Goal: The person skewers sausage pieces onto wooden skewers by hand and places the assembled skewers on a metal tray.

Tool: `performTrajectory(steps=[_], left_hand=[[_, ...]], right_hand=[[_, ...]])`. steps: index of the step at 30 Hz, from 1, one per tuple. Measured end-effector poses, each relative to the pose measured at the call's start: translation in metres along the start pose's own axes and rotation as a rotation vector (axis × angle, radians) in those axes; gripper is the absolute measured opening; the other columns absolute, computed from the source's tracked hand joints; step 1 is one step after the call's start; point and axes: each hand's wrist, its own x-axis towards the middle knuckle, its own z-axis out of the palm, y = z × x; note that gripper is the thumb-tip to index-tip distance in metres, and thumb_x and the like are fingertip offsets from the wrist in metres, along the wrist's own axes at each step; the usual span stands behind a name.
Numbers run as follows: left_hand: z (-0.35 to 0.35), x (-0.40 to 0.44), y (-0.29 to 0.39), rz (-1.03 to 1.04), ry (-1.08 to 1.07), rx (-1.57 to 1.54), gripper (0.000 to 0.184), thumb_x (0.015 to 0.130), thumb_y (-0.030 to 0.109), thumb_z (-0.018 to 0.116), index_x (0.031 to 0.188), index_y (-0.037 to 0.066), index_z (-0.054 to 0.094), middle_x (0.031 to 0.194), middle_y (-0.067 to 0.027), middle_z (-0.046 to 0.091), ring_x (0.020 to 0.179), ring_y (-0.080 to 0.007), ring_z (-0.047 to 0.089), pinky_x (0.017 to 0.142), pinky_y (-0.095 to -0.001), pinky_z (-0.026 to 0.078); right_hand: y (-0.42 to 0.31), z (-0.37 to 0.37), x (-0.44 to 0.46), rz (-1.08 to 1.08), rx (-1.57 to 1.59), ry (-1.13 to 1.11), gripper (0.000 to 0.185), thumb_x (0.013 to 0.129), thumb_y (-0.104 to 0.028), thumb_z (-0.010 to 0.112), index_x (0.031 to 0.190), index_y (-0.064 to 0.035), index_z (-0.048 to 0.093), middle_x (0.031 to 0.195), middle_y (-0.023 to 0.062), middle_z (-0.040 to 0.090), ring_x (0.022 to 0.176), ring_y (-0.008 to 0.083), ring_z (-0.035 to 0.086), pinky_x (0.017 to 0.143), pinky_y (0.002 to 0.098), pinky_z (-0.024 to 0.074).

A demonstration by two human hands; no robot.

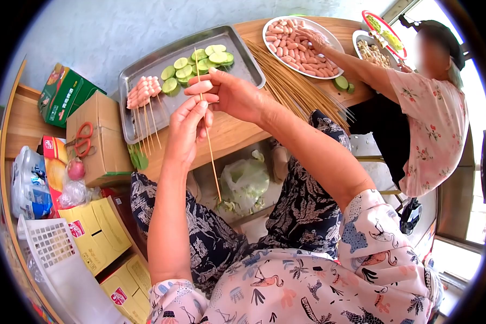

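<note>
My left hand (184,128) pinches a thin bamboo skewer (213,162) that slants up past my fingers, its upper end over the tray. My right hand (233,96) has its fingers closed around a small pink sausage (198,88), which sits at the skewer just above my left fingertips. Behind both hands is a metal tray (125,123). Sliced cucumber rounds (184,71) lie in it, and at its left are skewers loaded with sausages (143,93), sticks pointing toward me. To the right, many bare bamboo skewers (286,81) are spread on the wooden table (229,135).
A co-worker's hand (314,40) reaches into a white plate of sausages (337,44). Beyond it stand a bowl (373,53) of pale pieces and a red-rimmed basket (366,16). Cartons (94,121) and red-handled scissors (83,141) are at left; a plastic bag (245,181) lies below the table.
</note>
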Motion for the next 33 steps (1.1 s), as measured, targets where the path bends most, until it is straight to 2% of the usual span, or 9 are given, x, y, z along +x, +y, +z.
performTrajectory(steps=[5,7,10,15,18,22,24,28,33], left_hand=[[0.002,-0.001,-0.001,-0.011,-0.003,0.006,0.023,0.097,0.023,0.05,0.111,0.006,0.058,0.067,0.0064,0.048,0.053,0.0001,0.04,0.044,-0.0126,0.027],[0.002,-0.001,-0.001,-0.017,0.0,0.032,0.023,0.098,0.023,0.049,0.111,0.006,0.058,0.067,0.0064,0.048,0.053,0.0005,0.04,0.043,-0.0126,0.027],[0.003,-0.003,-0.002,-0.008,0.009,0.043,0.023,0.098,0.023,0.049,0.111,0.006,0.058,0.066,0.0064,0.049,0.052,0.0007,0.04,0.043,-0.0127,0.027],[0.004,-0.002,-0.002,-0.003,0.005,0.07,0.023,0.098,0.022,0.049,0.111,0.006,0.058,0.066,0.0062,0.049,0.052,0.0009,0.041,0.043,-0.0127,0.027],[0.007,0.001,-0.003,-0.013,0.004,0.071,0.022,0.098,0.022,0.049,0.11,0.006,0.059,0.066,0.0061,0.049,0.052,0.0009,0.041,0.043,-0.0127,0.028],[0.011,0.002,-0.004,-0.033,0.004,0.07,0.021,0.097,0.02,0.05,0.106,0.005,0.062,0.065,0.0041,0.051,0.052,-0.0001,0.042,0.044,-0.0139,0.03],[0.012,0.002,-0.004,-0.044,0.005,0.069,0.021,0.097,0.02,0.05,0.107,0.005,0.062,0.065,0.004,0.051,0.051,-0.0002,0.041,0.044,-0.0139,0.03],[0.013,0.004,-0.006,-0.076,0.002,0.077,0.021,0.097,0.02,0.049,0.107,0.006,0.062,0.066,0.0038,0.052,0.051,-0.0005,0.041,0.045,-0.0142,0.031],[0.015,0.006,-0.008,-0.096,0.001,0.096,0.022,0.097,0.021,0.05,0.107,0.006,0.062,0.066,0.0037,0.052,0.051,-0.001,0.041,0.045,-0.0146,0.032]], right_hand=[[-0.003,-0.012,-0.003,0.122,-0.596,0.291,0.034,0.096,-0.032,0.049,0.108,-0.0032,0.063,0.102,0.0056,0.065,0.088,0.0112,0.06,0.077,0.0291,0.0499],[0.0,-0.035,-0.001,0.06,-0.939,0.252,0.032,0.089,-0.031,0.057,0.105,-0.0047,0.066,0.091,0.0073,0.068,0.08,0.0174,0.065,0.07,0.0339,0.0503],[-0.016,-0.091,-0.002,-0.23,-1.489,0.323,0.025,0.082,-0.028,0.061,0.096,-0.0096,0.069,0.091,0.0136,0.069,0.084,0.0278,0.066,0.076,0.0361,0.051],[-0.067,-0.187,-0.014,-0.116,-1.807,0.773,0.024,0.083,-0.025,0.054,0.097,-0.0141,0.07,0.093,0.0136,0.068,0.091,0.033,0.064,0.082,0.0432,0.0492],[-0.081,-0.221,-0.029,-0.036,-1.805,0.981,0.027,0.086,-0.02,0.049,0.105,-0.0084,0.064,0.104,0.0196,0.064,0.102,0.0346,0.06,0.088,0.0458,0.0457],[-0.082,-0.259,-0.028,-0.074,-1.93,0.921,0.029,0.087,-0.02,0.048,0.111,-0.0076,0.06,0.109,0.02,0.062,0.102,0.0372,0.058,0.089,0.0445,0.0449],[-0.084,-0.261,-0.018,0.094,-1.959,0.87,0.03,0.091,-0.025,0.044,0.115,-0.0128,0.058,0.122,0.0145,0.057,0.115,0.0361,0.052,0.092,0.0506,0.0436],[-0.086,-0.256,-0.011,0.072,-2.175,0.832,0.031,0.09,-0.026,0.047,0.117,-0.0144,0.058,0.124,0.0116,0.056,0.118,0.0348,0.05,0.095,0.0466,0.0425],[-0.091,-0.258,-0.006,0.003,-2.038,0.962,0.03,0.088,-0.035,0.055,0.11,-0.017,0.065,0.125,0.0073,0.055,0.118,0.0283,0.051,0.093,0.0437,0.0426]])
